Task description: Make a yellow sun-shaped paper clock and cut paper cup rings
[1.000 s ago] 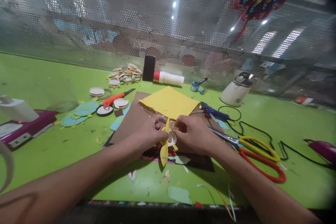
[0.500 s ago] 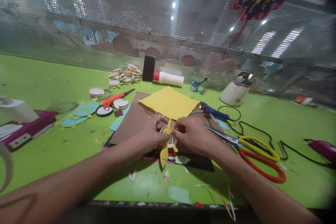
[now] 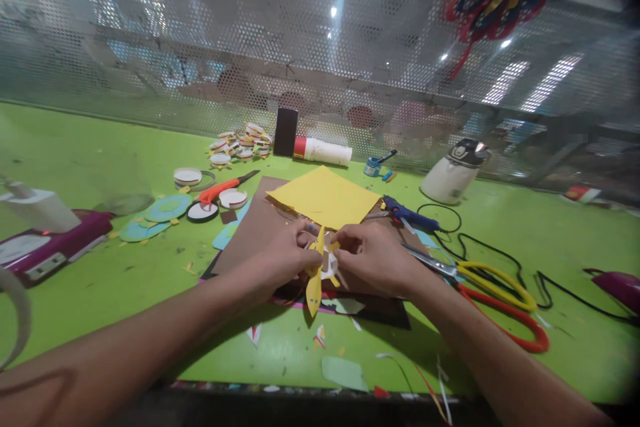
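My left hand (image 3: pixel 280 257) and my right hand (image 3: pixel 375 255) meet over a small paper piece (image 3: pixel 320 267) made of yellow petal shapes on a white round centre. Both hands pinch it with their fingertips. One long yellow petal hangs down toward me from the piece. The hands work above a brown card sheet (image 3: pixel 250 227) lying on the green table (image 3: pixel 90 160). A yellow paper sheet (image 3: pixel 323 197) lies just beyond the hands.
Large scissors with yellow and red handles (image 3: pixel 495 303) lie right of my right hand. A blue glue gun (image 3: pixel 407 213) with a black cord, a white kettle (image 3: pixel 453 173), an orange cutter (image 3: pixel 223 187), paper discs (image 3: pixel 165 207), a glue bottle (image 3: pixel 323 150) and paper scraps surround the work. A perforated metal screen stands behind.
The hands stay together on the yellow paper piece, with only small finger shifts. The view has dipped slightly.
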Demonstrator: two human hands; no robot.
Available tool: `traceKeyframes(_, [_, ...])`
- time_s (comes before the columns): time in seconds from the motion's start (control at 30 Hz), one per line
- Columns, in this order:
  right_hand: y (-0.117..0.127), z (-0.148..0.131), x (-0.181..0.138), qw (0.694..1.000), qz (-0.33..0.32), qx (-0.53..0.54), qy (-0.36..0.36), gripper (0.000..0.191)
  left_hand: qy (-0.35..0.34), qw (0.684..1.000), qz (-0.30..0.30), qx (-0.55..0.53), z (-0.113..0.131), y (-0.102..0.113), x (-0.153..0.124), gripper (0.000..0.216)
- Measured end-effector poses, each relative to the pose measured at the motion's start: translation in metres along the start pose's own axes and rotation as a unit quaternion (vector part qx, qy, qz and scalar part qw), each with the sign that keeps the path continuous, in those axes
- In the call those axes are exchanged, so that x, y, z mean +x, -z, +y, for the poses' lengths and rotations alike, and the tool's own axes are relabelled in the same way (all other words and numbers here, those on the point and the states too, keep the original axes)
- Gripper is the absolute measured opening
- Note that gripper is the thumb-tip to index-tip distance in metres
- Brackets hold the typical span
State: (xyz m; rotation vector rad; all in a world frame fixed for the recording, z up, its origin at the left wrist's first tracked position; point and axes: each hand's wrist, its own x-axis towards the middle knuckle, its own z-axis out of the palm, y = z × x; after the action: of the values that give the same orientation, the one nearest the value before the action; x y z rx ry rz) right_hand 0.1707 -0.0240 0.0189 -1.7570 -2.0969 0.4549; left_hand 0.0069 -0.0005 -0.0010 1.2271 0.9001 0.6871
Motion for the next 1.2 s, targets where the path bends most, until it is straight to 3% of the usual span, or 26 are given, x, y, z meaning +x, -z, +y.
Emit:
traceKeyframes(0.8, [-0.0035, -0.0068, 0.0005, 0.999, -0.002, -0.035, -0.015, 0.016, -0.009, 1.0, -0.012, -0.012, 0.0008, -0.0015, -0.0013, 0.032])
traceKeyframes(1.07, [-0.0032, -0.0027, 0.0011, 0.999, -0.014, 0.004, -0.033, 0.016, 0.009, 1.0, 0.005, -0.004, 0.0015, 0.0026, -0.0005, 0.034])
traceKeyframes(1.2, [0.0019, 0.001, 0.0021, 0.999, 0.009, 0.031, -0.038, 0.017, 0.0, 1.0, -0.002, -0.027, 0.0014, 0.0022, -0.002, 0.035])
